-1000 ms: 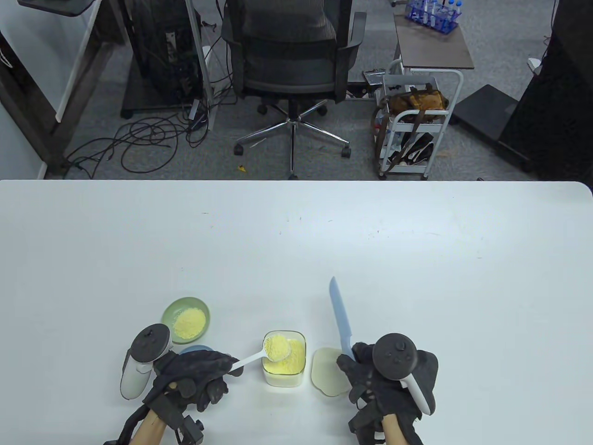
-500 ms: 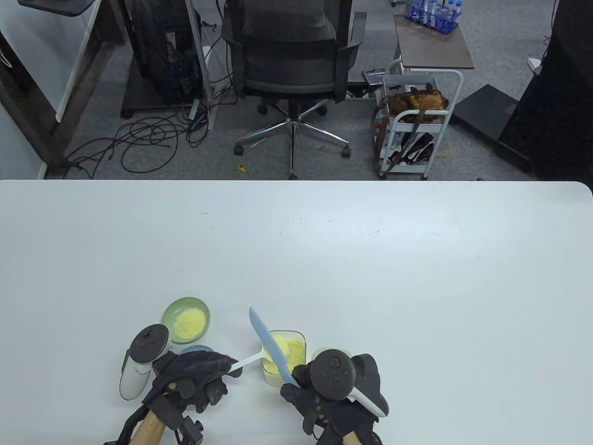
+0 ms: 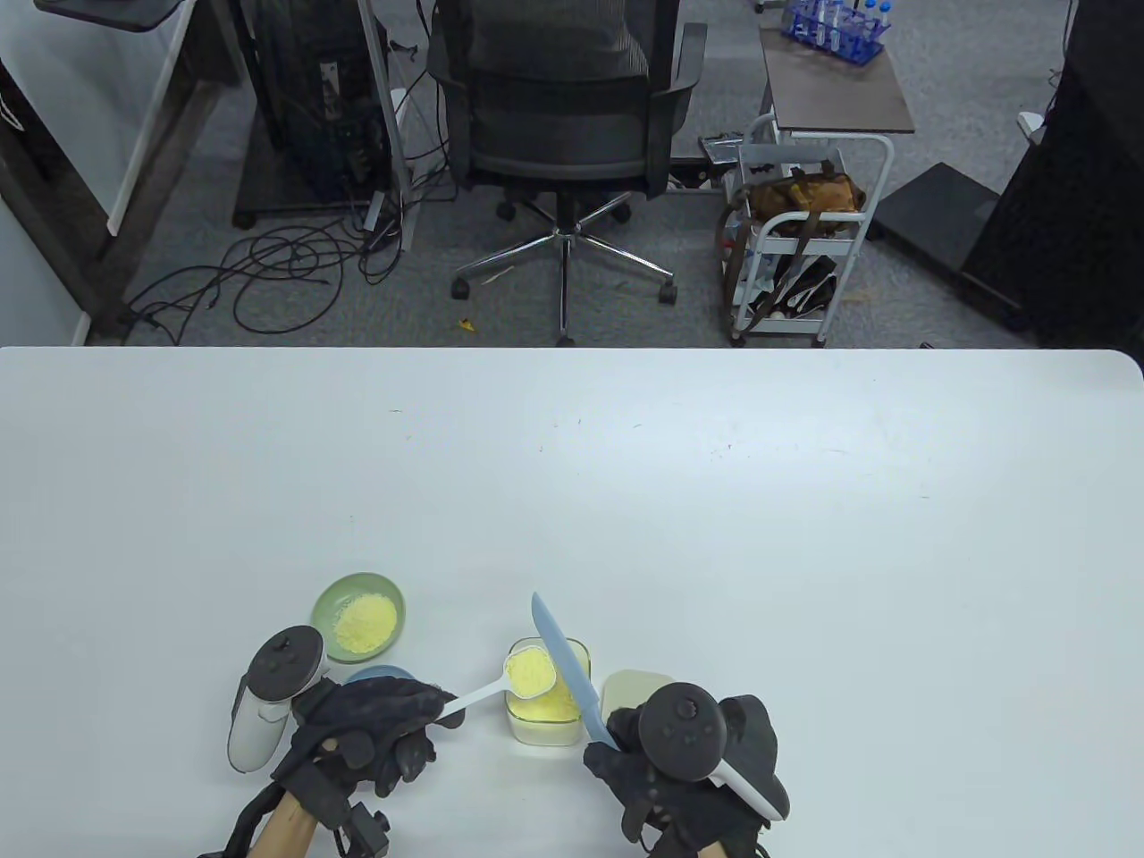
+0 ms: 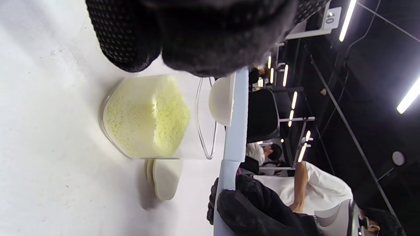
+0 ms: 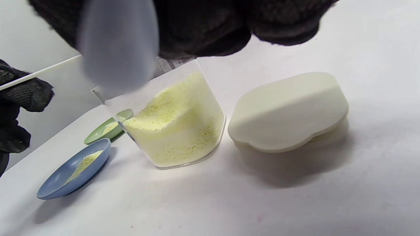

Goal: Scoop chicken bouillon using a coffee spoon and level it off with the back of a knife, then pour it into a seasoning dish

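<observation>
Swept rightward across the bowl since half a second ago, the pale blue plastic knife (image 3: 565,668) gripped in the right hand (image 3: 688,778) now lies just past the white plastic coffee spoon (image 3: 509,679), pinched by the left hand (image 3: 371,728) over the clear square bouillon container (image 3: 547,726). Levelling looks done or nearly so; next the flat spoonful must travel steadily to a dish. Only the right wrist view shows the shallow blue seasoning dish (image 5: 73,168) nearer than the round green dish (image 3: 357,615); the table view hides it behind the left hand.

I see a clear glossy plastic container (image 5: 177,131) of grainy yellow powder, a matt cream lid (image 5: 288,111), a smooth pale-blue knife (image 3: 563,666), knitted black gloves (image 3: 375,724) and a matt white counter (image 3: 715,536).
</observation>
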Tool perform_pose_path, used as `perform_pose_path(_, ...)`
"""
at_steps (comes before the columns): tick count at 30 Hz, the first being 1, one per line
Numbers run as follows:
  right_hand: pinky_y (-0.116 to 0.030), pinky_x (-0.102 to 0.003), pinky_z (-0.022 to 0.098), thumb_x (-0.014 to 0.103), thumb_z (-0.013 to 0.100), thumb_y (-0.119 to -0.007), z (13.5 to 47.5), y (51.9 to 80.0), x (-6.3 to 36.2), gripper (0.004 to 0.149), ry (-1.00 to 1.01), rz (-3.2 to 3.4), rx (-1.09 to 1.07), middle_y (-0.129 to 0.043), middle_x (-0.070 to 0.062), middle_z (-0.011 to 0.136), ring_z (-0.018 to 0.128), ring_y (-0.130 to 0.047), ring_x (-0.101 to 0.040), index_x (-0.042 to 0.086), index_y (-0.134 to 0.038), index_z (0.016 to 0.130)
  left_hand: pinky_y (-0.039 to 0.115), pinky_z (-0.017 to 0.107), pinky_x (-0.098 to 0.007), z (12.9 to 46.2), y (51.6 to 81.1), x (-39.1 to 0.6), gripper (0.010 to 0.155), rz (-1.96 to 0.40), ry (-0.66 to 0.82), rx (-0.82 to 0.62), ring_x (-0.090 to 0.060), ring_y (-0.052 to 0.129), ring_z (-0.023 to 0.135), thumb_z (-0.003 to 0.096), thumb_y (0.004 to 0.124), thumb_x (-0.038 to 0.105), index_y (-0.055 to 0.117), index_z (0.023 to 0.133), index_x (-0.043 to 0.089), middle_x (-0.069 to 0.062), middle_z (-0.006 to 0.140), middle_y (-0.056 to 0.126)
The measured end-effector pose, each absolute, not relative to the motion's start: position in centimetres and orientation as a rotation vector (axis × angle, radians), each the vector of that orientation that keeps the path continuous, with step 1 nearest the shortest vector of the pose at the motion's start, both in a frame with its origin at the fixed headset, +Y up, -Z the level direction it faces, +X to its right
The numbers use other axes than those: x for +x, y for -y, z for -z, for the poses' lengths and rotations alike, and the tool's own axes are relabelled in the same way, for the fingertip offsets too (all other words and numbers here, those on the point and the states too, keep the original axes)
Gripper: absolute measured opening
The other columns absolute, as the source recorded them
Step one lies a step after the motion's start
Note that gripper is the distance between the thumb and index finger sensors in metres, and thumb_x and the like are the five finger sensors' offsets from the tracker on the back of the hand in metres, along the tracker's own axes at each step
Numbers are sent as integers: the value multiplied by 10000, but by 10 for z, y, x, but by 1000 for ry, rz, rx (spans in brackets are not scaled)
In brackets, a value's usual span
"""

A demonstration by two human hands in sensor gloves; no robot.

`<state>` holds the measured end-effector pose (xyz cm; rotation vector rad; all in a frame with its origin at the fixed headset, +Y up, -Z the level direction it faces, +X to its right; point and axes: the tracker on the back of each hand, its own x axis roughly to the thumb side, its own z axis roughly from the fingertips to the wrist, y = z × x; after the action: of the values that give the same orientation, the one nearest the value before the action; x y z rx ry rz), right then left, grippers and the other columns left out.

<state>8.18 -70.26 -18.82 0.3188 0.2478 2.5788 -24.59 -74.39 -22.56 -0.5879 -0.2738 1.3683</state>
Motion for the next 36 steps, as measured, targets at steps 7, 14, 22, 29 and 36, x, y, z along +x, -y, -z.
perform_pose_path(7, -381, -680, 655, 323, 449, -842, 206, 709, 115, 431, -108, -2550, 28, -833, -225, 540, 457, -745, -397, 1, -776, 729, 830, 382, -339, 226, 744, -247, 464, -1367, 269, -581, -13, 874, -110, 464, 766, 333, 869, 686, -62, -80, 164, 982)
perform_pose_path(14, -362, -661, 670, 322, 458, -818, 241, 750, 156, 424, -158, -2716, -360, -814, -218, 555, 471, -728, -387, 8, -758, 737, 829, 384, -339, 226, 743, -249, 464, -1377, 260, -568, -14, 873, -109, 464, 766, 333, 868, 688, -61, -81, 166, 981)
perform_pose_path(22, -411, -649, 659, 310, 465, -773, 245, 774, 168, 394, -222, -2779, -453, -837, -198, 521, 440, -752, -366, 6, -781, 716, 829, 385, -340, 227, 742, -250, 464, -1381, 257, -563, -13, 874, -109, 464, 766, 332, 868, 687, -62, -81, 165, 981)
perform_pose_path(29, -418, -646, 666, 362, 415, -831, 243, 774, 182, 392, -197, -2785, -565, -838, -145, 497, 445, -752, -354, 61, -788, 663, 827, 389, -341, 227, 742, -250, 465, -1384, 262, -567, -17, 874, -106, 465, 765, 334, 867, 691, -60, -82, 168, 981)
perform_pose_path(36, -288, -656, 713, 419, 417, -837, 229, 764, 185, 628, 39, -2799, -539, -709, -180, 870, 715, -676, -403, 99, -623, 912, 826, 392, -341, 227, 742, -251, 464, -1395, 266, -564, -15, 875, -101, 466, 764, 336, 864, 695, -55, -80, 174, 981)
